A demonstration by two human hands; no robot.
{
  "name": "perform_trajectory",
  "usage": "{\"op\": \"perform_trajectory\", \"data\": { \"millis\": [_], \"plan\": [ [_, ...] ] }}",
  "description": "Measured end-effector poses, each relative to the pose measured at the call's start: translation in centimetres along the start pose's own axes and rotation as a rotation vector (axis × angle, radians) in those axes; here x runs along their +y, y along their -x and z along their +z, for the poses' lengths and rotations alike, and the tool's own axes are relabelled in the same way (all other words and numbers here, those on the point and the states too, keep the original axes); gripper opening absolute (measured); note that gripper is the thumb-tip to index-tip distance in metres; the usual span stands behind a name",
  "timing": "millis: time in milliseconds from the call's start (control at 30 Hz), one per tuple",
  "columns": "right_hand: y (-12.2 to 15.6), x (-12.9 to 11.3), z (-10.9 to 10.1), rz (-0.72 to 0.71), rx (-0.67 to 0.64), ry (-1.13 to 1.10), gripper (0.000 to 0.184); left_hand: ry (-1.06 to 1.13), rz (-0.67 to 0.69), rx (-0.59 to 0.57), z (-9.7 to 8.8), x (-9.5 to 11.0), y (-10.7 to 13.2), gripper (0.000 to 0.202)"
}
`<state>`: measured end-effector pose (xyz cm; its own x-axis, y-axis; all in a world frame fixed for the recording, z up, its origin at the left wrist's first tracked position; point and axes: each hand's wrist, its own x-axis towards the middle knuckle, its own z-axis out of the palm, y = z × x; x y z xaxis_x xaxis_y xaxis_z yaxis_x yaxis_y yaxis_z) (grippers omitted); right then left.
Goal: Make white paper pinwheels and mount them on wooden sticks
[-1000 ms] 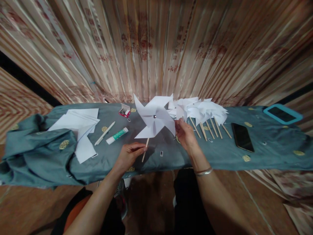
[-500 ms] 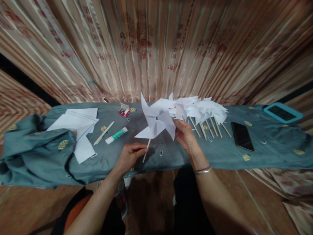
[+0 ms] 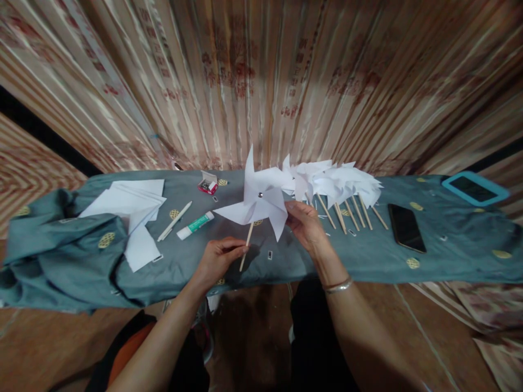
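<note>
My left hand [image 3: 218, 257] pinches the lower end of a wooden stick [image 3: 245, 250] that carries a white paper pinwheel [image 3: 259, 200] with a metal pin at its centre. The pinwheel stands just above the blue-grey cloth [image 3: 286, 250]. My right hand [image 3: 305, 226] is beside the pinwheel's right blade, fingers spread and touching its edge. A pile of several finished white pinwheels on sticks [image 3: 339, 188] lies just behind and to the right of that hand.
Loose white paper sheets [image 3: 131, 209] lie at the left, with a white pen [image 3: 175, 221], a glue stick [image 3: 195, 225] and a small red box [image 3: 208, 185]. A black phone [image 3: 406, 227] and a blue-cased device [image 3: 474, 188] lie at the right. A striped curtain hangs behind.
The pinwheel's blades have turned round their pin while my right hand's fingers moved along the right blade. My left hand stayed on the stick.
</note>
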<state>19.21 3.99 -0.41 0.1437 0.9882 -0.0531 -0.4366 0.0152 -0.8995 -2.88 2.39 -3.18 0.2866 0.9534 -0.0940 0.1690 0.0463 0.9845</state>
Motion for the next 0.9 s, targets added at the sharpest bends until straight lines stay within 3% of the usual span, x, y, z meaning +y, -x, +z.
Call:
{"op": "perform_trajectory", "data": {
  "millis": [900],
  "plan": [
    [0.6, 0.7, 1.2, 0.013, -0.094, 0.025, 0.022, 0.048, -0.003, 0.026, 0.3, 0.1, 0.0, 0.018]
  ]
}}
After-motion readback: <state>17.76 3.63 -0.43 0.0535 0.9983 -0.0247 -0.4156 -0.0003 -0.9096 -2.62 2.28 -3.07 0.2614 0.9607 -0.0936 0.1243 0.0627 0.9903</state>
